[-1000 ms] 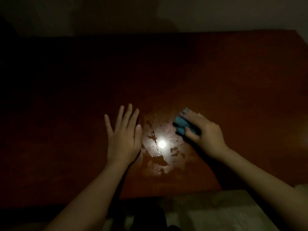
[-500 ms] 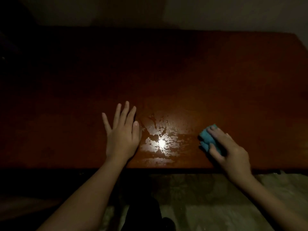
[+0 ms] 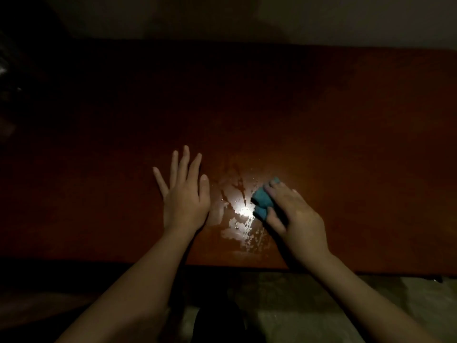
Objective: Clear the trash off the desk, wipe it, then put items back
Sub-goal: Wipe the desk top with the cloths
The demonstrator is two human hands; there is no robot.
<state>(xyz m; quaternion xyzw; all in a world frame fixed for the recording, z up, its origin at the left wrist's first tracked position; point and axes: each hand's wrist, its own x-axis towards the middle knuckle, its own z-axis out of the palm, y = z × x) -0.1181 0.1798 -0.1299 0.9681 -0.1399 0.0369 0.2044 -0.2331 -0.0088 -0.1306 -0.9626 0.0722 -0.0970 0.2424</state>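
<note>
A dark red-brown wooden desk (image 3: pixel 321 115) fills the view in dim light. My left hand (image 3: pixel 184 194) lies flat on it with fingers spread and straight. My right hand (image 3: pixel 294 216) grips a small folded teal cloth (image 3: pixel 261 200) and presses it on the desk, just right of a wet, shiny patch (image 3: pixel 241 219) that reflects a bright light. Most of the cloth is hidden under my fingers.
The desk's near edge (image 3: pixel 247 264) runs across the lower part of the view. Below it lies a pale patterned floor (image 3: pixel 309 305). A light wall (image 3: pixel 222 18) stands behind the desk. The far left is too dark to make out.
My right hand slid the cloth right and toward the near edge, then back left to the wet patch. My left hand stayed flat in place.
</note>
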